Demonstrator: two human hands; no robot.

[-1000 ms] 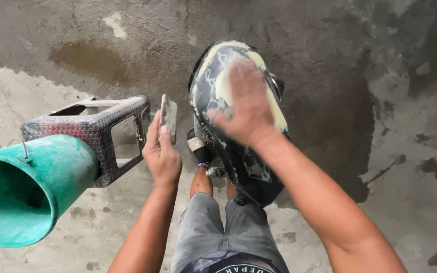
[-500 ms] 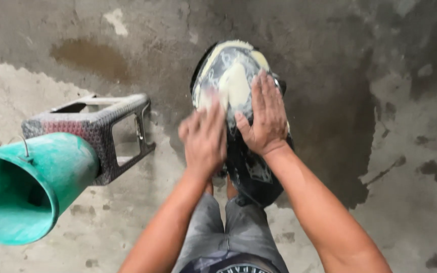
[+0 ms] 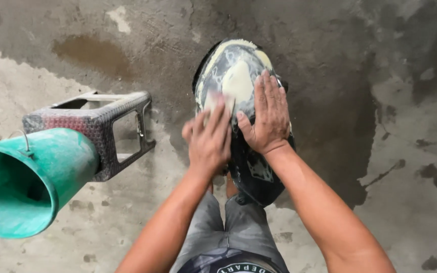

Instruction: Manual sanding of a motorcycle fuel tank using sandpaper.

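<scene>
Piece: I had a dark rounded shell [image 3: 251, 167], helmet-like, propped between my knees over the concrete floor [image 3: 390, 76], its far top coated in pale yellowish paste [image 3: 236, 76].
Right hand: my right hand [image 3: 269, 119] lay flat on the shell's right side, fingers [image 3: 274, 93] extended and nearly together, steadying it.
Left hand: my left hand [image 3: 209, 141] was blurred; its fingers seemed to pinch a small pale pad [image 3: 217, 103] against the paste, though I could not tell for sure.
Doing it well: I judged that even pressure, short overlapping strokes and a firm right-hand brace mattered.
Left side: a green bucket [image 3: 26, 179] lay near, a dark plastic stool [image 3: 97, 129] just beyond it.
</scene>
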